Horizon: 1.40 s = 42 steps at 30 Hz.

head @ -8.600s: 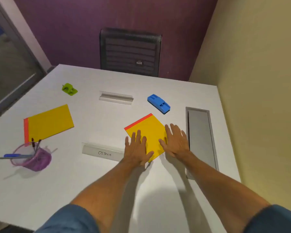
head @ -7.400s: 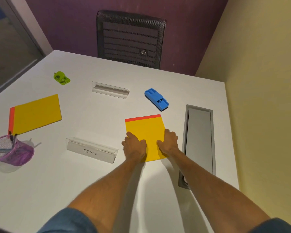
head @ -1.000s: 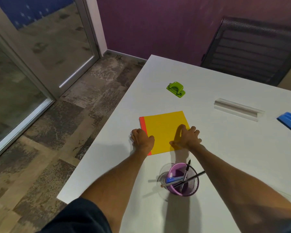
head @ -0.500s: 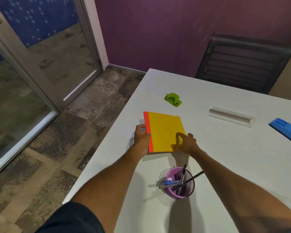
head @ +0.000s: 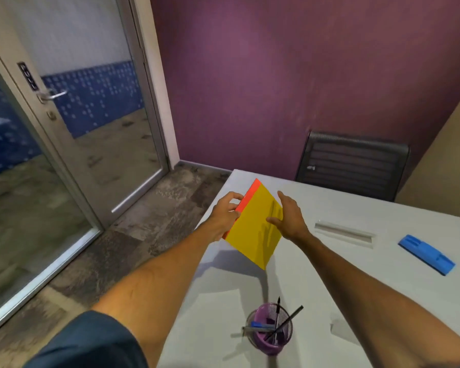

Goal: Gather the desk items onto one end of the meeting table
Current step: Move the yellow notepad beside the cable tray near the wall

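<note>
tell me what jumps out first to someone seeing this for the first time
The yellow notepad with a red edge, lifted off the white table between the left hand and right hand. Next, the purple pen cup near the bottom, and the blue stapler at the right, beside a clear name holder.

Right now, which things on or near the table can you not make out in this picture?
- Head view: whatever lies behind the raised pad is hidden by it.
- The right hand is at the pad's edge; whether it grips cannot be told.
- The cup holds pens; their kind is too small to read.
- The table is cut by the right and bottom edges.
- The holder is blurred.
</note>
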Tool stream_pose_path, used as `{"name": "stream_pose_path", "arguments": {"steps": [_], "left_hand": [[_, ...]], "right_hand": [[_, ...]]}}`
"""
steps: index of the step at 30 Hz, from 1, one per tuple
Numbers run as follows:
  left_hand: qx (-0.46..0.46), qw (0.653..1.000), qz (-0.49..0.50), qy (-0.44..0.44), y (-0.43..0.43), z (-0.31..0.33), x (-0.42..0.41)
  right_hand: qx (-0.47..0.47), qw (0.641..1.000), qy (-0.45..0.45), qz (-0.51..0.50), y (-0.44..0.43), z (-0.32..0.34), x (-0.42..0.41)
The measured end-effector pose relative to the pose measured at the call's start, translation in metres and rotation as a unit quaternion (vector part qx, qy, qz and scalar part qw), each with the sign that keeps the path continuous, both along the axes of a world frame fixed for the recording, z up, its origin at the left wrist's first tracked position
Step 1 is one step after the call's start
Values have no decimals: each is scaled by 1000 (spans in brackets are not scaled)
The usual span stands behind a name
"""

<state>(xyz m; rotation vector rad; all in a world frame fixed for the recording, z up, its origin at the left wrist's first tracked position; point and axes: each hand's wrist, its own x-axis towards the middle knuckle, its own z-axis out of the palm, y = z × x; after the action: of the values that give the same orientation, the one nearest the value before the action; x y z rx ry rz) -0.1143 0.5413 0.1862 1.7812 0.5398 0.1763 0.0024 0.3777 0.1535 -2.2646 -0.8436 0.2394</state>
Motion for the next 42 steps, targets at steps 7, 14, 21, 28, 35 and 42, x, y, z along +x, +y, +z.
{"name": "stream_pose_path", "arguments": {"steps": [7, 14, 21, 28, 35, 42], "left_hand": [[111, 992, -54, -10, -7, 76, -12], [204, 972, -113, -27, -18, 137, -36], [214, 962, -156, -63, -36, 178, -76], [165, 972, 61, -158, -74, 166, -121], [6, 998, -2, -70, -129, 137, -146], [-64, 988, -109, -87, -204, 138, -139]], "right_hand": [[39, 999, -26, 9, -18, 83, -28], [147, 989, 5, -15, -36, 118, -44], [212, 974, 79, 23, -77, 155, -84], [260, 958, 102, -60, -125, 168, -142], [307, 935, 118, -134, -190, 183, -182], [328, 907, 139, -225, -271, 179, -197]]}}
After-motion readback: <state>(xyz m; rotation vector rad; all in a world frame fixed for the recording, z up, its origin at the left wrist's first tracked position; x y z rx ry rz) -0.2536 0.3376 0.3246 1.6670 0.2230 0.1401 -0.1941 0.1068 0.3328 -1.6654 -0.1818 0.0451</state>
